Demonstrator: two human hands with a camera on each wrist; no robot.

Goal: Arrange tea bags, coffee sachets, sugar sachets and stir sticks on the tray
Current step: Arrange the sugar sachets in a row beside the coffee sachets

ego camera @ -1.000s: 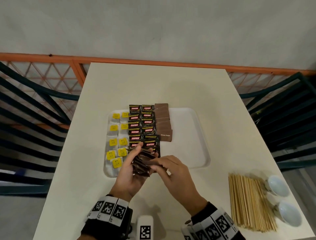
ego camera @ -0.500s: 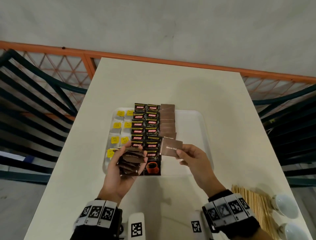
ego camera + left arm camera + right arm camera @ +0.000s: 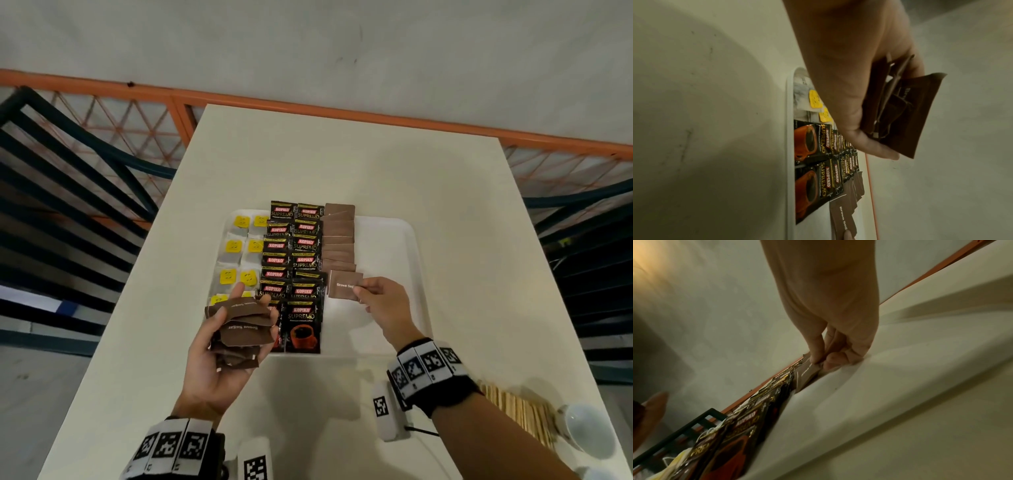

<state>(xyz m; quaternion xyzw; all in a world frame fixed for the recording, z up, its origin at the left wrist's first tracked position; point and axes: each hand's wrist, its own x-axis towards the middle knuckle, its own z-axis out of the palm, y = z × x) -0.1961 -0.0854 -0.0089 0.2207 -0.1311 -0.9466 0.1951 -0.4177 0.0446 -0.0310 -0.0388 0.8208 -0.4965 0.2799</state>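
A white tray [image 3: 394, 240] holds two columns of tea bags [image 3: 236, 246] with yellow tags, two columns of black coffee sachets [image 3: 301, 260] and one column of brown sugar sachets [image 3: 339, 240]. My right hand [image 3: 380, 301] pinches one brown sugar sachet [image 3: 344, 284] by its right edge, low over the near end of that column; the pinch shows in the right wrist view [image 3: 818, 363]. My left hand [image 3: 219, 356] grips a loose bunch of brown sugar sachets [image 3: 239, 332] palm-up over the tray's near left corner, seen also in the left wrist view [image 3: 900, 110].
A pile of wooden stir sticks [image 3: 513, 411] lies on the table at the near right, next to two white cups [image 3: 582, 428]. Dark chairs [image 3: 68, 205] flank the table on both sides. An orange rail [image 3: 308, 106] runs behind the far edge.
My right hand drew one sugar sachet out of the bunch in my left hand and carried it right and forward to the near end of the sugar column. The left hand stayed put.
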